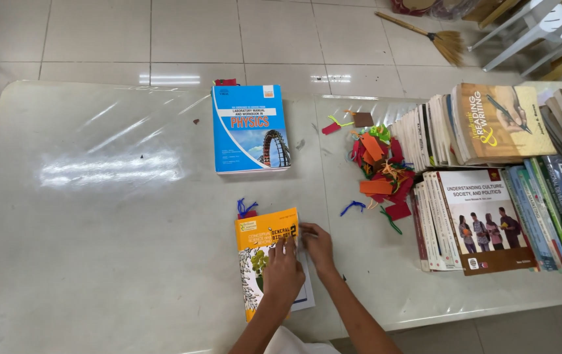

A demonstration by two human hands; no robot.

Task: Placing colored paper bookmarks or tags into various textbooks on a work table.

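A yellow-and-white softcover book (260, 246) lies on the white table (97, 229) near its front edge. My left hand (282, 275) rests flat on its cover. My right hand (318, 246) touches the book's right edge with fingers curled at the page block. A red tag with a blue string (247, 210) sticks out from the book's top. A blue book (249, 128) lies farther back, with a red tag (226, 82) showing at its top.
A heap of red, orange and green paper tags with strings (380, 167) lies right of centre. Stacks of books (490, 164) crowd the table's right end. A broom (441, 39) and white furniture legs (523, 29) stand on the tiled floor beyond.
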